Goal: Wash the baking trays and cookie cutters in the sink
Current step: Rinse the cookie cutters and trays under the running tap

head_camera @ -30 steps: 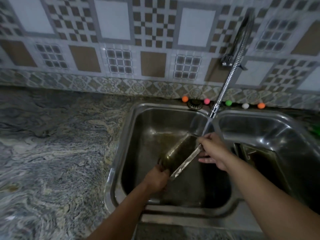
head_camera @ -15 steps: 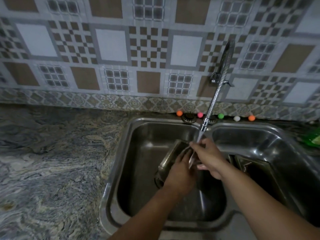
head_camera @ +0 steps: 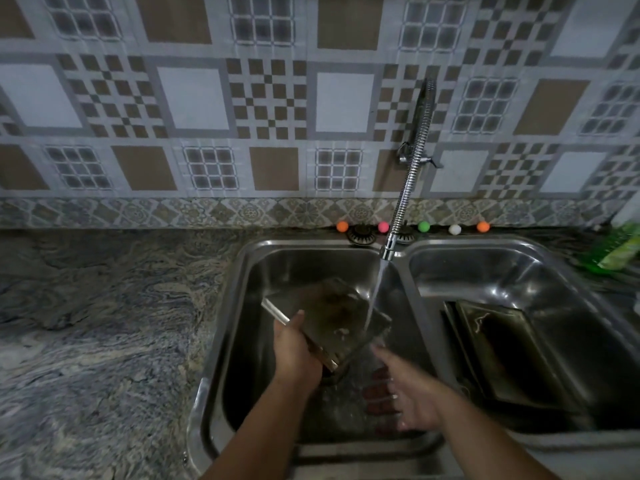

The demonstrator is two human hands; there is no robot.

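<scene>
A dark metal baking tray (head_camera: 329, 313) is tilted over the left basin of the steel double sink (head_camera: 239, 271). My left hand (head_camera: 296, 351) grips its near edge. Water from the flexible tap (head_camera: 410, 174) runs onto the tray's right side. Just right of and below the tray, my right hand (head_camera: 405, 396) is off it, fingers spread and empty, blurred in the splash. More dark baking trays (head_camera: 509, 355) lean stacked in the right basin. No cookie cutters show.
A marbled stone counter (head_camera: 104, 341) stretches to the left of the sink. Small coloured balls (head_camera: 423, 226) and a round strainer (head_camera: 360, 233) line the wall behind the sink. A green soap packet (head_camera: 620, 247) lies at the far right. Patterned tiles cover the wall.
My right hand has let go of the tray's edge and dropped below it. My left hand has turned the tray flatter, under the stream. The camera has tilted up.
</scene>
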